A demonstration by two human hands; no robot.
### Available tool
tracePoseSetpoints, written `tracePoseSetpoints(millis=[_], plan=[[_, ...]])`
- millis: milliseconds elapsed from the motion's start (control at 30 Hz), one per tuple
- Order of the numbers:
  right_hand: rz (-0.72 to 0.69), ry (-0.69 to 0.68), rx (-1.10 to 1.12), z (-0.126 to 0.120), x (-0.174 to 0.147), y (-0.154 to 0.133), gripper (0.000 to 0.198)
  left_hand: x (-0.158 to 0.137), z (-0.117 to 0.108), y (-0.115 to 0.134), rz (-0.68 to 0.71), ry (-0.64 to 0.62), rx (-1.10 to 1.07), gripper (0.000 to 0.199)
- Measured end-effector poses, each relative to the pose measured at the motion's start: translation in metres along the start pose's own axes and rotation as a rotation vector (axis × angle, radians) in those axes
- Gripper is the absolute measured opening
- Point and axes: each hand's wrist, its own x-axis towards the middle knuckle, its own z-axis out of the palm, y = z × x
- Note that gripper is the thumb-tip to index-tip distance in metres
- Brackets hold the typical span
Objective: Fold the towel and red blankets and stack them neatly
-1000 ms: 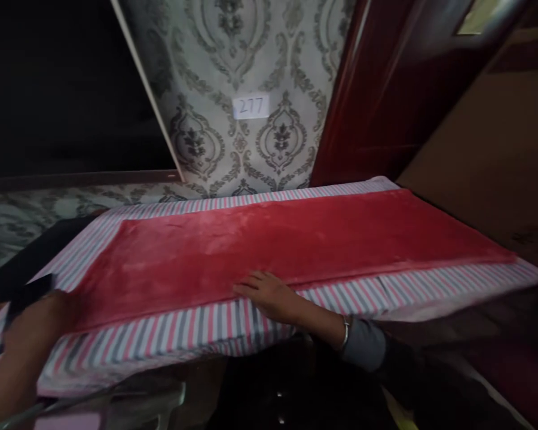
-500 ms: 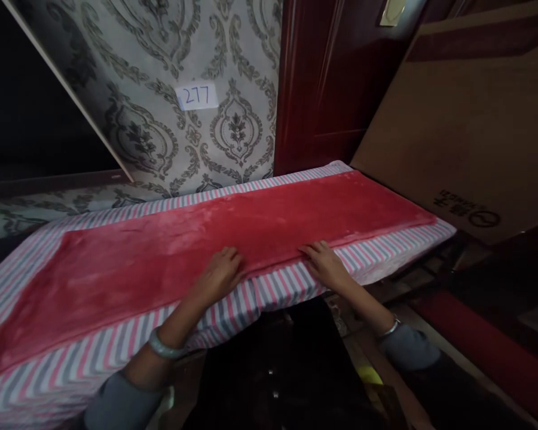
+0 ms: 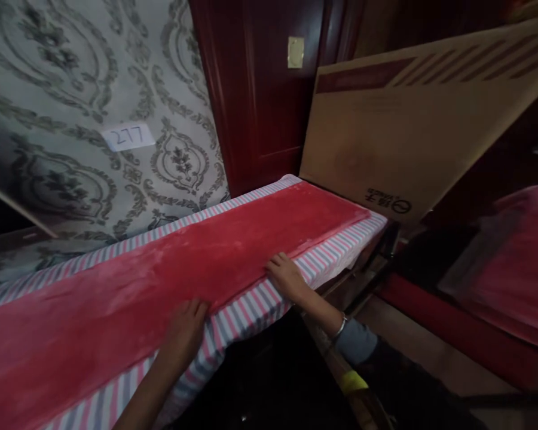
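A long red plush blanket [image 3: 233,245], folded into a strip, lies over a striped sheet [image 3: 341,248] of pink, grey and white. My left hand [image 3: 186,331] is at the blanket's front edge, fingers curled on the fabric; it is slightly blurred. To its right, my right hand [image 3: 287,278] has bent fingers closed on the same edge, the thumb hidden. Both hands are palm down, with a stretch of blanket edge between them. Faint creases and paler patches mark the plush surface.
A large cardboard box [image 3: 385,131] leans at the far right end, by a dark red door [image 3: 260,89]. Patterned wallpaper [image 3: 85,71] with a paper label [image 3: 129,137] rises behind. More red plush fabric [image 3: 515,269] lies at the right.
My view has turned to the right, so the box shows more fully and red fabric appears at the right. Both hands remain at the blanket's front edge.
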Motion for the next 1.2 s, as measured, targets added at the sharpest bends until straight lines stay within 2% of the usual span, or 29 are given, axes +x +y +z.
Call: tracePoseSetpoints(millis=[200, 367, 533, 667, 800, 900, 1000, 1067, 1200], plan=[[0.094, -0.048, -0.023, -0.007, -0.002, 0.027, 0.029, 0.0, 0.013, -0.009, 0.033, 0.178, -0.056, 0.038], [0.18, -0.081, -0.09, -0.011, 0.004, 0.05, 0.025, 0.005, 0.021, -0.011, 0.019, 0.187, 0.002, 0.039], [0.15, 0.034, -0.053, -0.007, -0.006, 0.059, 0.025, -0.002, 0.026, -0.017, 0.127, 0.341, 0.013, 0.038], [0.114, 0.156, 0.037, -0.011, -0.013, 0.074, 0.024, 0.006, 0.018, -0.023, 0.215, 0.403, -0.072, 0.039], [0.305, 0.193, -0.064, -0.026, 0.002, 0.104, 0.042, 0.052, 0.0, -0.007, 0.198, 0.34, -0.08, 0.047], [0.435, 0.077, -0.168, -0.031, 0.008, 0.134, 0.058, 0.091, -0.005, 0.018, 0.193, 0.231, 0.02, 0.055], [0.503, -0.092, -0.211, -0.03, 0.0, 0.165, 0.056, 0.111, 0.006, 0.036, 0.188, 0.058, 0.1, 0.057], [0.538, -0.154, -0.231, -0.03, -0.008, 0.183, 0.053, 0.113, 0.02, 0.037, 0.173, -0.027, 0.129, 0.057], [0.573, -0.112, -0.314, -0.04, -0.009, 0.216, 0.051, 0.11, 0.043, 0.026, 0.174, -0.026, 0.147, 0.057]])
